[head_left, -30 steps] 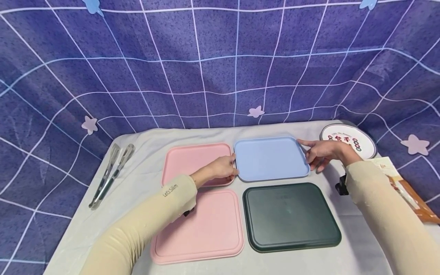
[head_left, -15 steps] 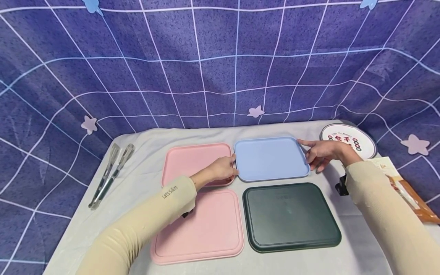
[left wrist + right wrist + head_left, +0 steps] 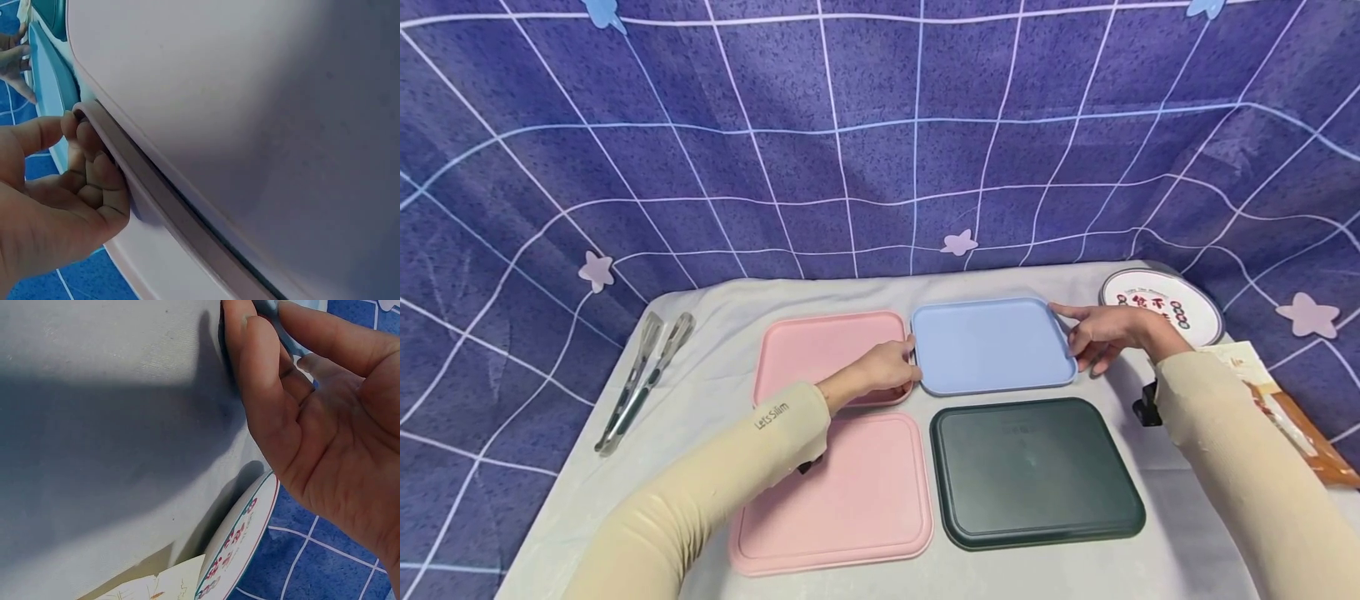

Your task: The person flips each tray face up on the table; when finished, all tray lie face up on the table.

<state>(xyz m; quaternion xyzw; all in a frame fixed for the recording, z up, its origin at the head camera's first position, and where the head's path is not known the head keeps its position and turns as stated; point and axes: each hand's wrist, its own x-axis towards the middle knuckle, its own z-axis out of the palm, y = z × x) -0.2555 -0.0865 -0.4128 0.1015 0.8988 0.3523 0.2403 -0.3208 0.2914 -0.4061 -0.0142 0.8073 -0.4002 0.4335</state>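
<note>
A light blue tray (image 3: 992, 346) lies flat at the back, just right of a pink tray (image 3: 816, 346). At its left edge my left hand (image 3: 883, 367) pinches the rim, its curled fingers overlapping the pink tray's right end. In the left wrist view those fingers (image 3: 100, 181) sit right beside the pink rim (image 3: 156, 200). My right hand (image 3: 1108, 329) grips the blue tray's right edge, thumb and index finger spread along it. The right wrist view shows its fingers (image 3: 262, 369) bent at the rim, most of the tray out of frame.
In front lie a second pink tray (image 3: 850, 492) and a dark green tray (image 3: 1037, 475). Metal tongs (image 3: 640, 396) rest at the far left. A white plate (image 3: 1183, 321) with red lettering and a brown-and-cream packet (image 3: 1285, 412) are at the right. A blue grid-patterned cloth (image 3: 880, 158) hangs behind.
</note>
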